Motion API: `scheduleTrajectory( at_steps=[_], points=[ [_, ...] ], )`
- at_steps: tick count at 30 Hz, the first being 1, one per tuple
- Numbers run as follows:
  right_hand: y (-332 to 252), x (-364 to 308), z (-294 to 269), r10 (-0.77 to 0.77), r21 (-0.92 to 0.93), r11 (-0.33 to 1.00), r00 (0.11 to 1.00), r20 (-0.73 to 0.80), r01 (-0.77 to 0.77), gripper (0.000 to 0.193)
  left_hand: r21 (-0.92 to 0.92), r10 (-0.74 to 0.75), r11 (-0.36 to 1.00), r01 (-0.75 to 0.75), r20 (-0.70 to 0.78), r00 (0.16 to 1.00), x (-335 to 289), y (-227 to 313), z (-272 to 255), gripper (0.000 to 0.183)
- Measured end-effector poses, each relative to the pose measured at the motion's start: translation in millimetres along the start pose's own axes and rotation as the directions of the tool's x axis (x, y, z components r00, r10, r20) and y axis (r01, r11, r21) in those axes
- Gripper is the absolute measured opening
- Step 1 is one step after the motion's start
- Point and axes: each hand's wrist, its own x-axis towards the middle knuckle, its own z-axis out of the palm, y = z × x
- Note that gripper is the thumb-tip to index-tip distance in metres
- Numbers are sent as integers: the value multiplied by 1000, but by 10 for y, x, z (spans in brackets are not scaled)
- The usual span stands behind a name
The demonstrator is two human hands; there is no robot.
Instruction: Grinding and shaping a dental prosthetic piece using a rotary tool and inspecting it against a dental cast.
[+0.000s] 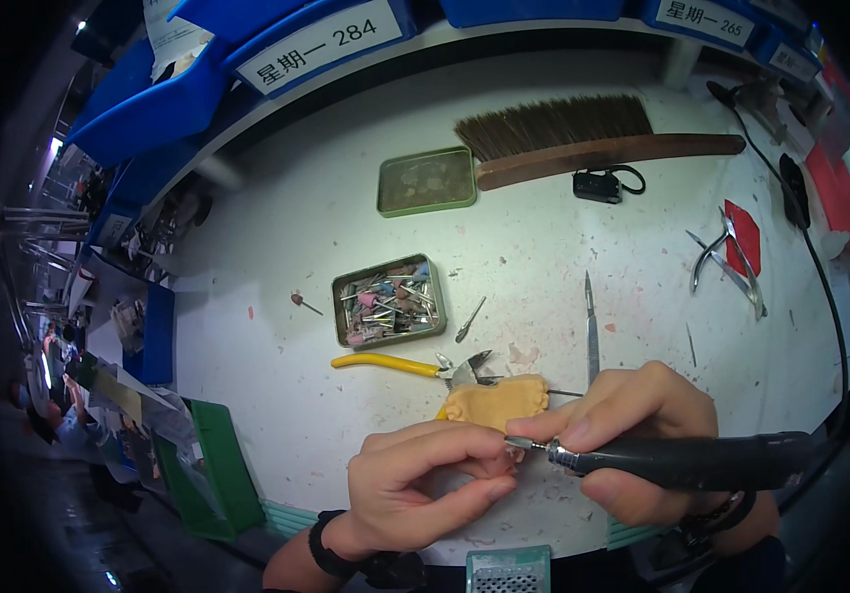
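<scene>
My right hand point(647, 425) is wrapped round a black rotary handpiece point(692, 463) with a metal collar. The bur point(524, 442) at its tip points left and meets the fingertips of my left hand point(430, 484). Those fingers are pinched together on something small that they mostly hide; a bit of pinkish material shows under the bur. Just beyond my hands lies a yellow dental cast point(497, 403), its tooth ridge toward the far side. Yellow-handled cutting pliers point(385, 363) rest behind it, partly covered by the cast. A metal scalpel handle point(592, 336) lies beyond my right hand.
An open tin of burs point(389, 306) stands left of centre, its lid point(427, 183) farther back. A wooden brush point(583, 158), a small black device point(598, 186) and metal pliers point(741, 262) lie farther off. A cable point(830, 287) runs along the right. Blue bins point(346, 44) overhang the back.
</scene>
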Motion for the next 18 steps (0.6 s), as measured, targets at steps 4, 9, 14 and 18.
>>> scheduleTrajectory(
  at_steps=[4,9,14,18],
  points=[
    [7,10,-5,-12,-5,1000,1000,24,12,28,3,18,1000,-18,-22,1000,-5,5,15,23],
    [21,-14,9,5,64,998,1000,-1,-5,28,66,76,995,-77,24,997,34,21,-26,23],
    [-22,-8,-2,93,150,985,995,-40,-86,29,83,109,990,-112,47,993,41,2,-32,23],
    [-24,-4,6,97,172,981,995,-36,-90,28,47,103,993,-104,38,994,39,4,-28,22]
  ],
)
